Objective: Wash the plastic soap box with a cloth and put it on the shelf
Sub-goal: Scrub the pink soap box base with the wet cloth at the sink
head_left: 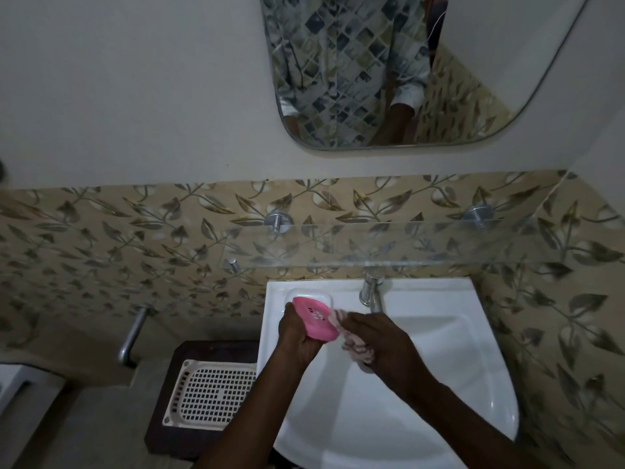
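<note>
My left hand [299, 336] grips a pink plastic soap box [314, 318] with small drain slots, tilted over the left side of the white sink [456, 350]. My right hand [378, 343] holds a bunched pink-and-white striped cloth [351, 346] that touches the right end of the box. A clear glass shelf [406, 245] on two metal pegs hangs on the tiled wall above the sink.
A chrome tap [370, 292] stands at the back of the sink, just beyond my right hand. A moulded soap recess [324, 296] lies behind the box. A cream perforated basket [213, 394] sits on a dark stand at the left. A mirror [507, 79] hangs above.
</note>
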`<state>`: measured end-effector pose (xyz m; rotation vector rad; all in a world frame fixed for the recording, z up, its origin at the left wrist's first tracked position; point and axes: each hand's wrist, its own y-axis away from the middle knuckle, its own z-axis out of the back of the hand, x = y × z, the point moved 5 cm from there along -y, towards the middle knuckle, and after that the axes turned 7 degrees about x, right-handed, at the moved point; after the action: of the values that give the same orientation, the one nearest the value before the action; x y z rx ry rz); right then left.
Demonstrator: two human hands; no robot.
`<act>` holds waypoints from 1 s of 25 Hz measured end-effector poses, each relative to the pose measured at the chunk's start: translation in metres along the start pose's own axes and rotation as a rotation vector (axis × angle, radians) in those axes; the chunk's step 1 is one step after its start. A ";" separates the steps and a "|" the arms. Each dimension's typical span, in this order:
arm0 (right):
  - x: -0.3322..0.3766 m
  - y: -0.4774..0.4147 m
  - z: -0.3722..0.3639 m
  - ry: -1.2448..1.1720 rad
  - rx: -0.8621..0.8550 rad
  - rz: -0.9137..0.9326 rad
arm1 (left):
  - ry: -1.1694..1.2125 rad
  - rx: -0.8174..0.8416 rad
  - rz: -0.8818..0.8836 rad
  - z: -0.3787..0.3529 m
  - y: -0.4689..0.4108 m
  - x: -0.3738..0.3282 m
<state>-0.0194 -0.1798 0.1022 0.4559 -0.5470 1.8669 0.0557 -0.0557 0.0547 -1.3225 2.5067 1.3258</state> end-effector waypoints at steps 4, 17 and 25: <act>0.030 0.000 -0.001 0.182 -0.163 0.145 | -0.006 0.175 0.129 -0.013 0.003 0.003; -0.001 -0.029 0.031 -0.402 -0.149 -0.463 | -0.034 0.212 -0.033 -0.006 -0.018 0.003; 0.012 -0.024 0.009 -0.375 -0.220 -0.567 | -0.248 0.038 -0.257 -0.010 -0.031 0.006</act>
<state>-0.0002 -0.1686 0.1198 0.7331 -0.7706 1.1704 0.0761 -0.0753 0.0380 -1.3255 2.1103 1.2894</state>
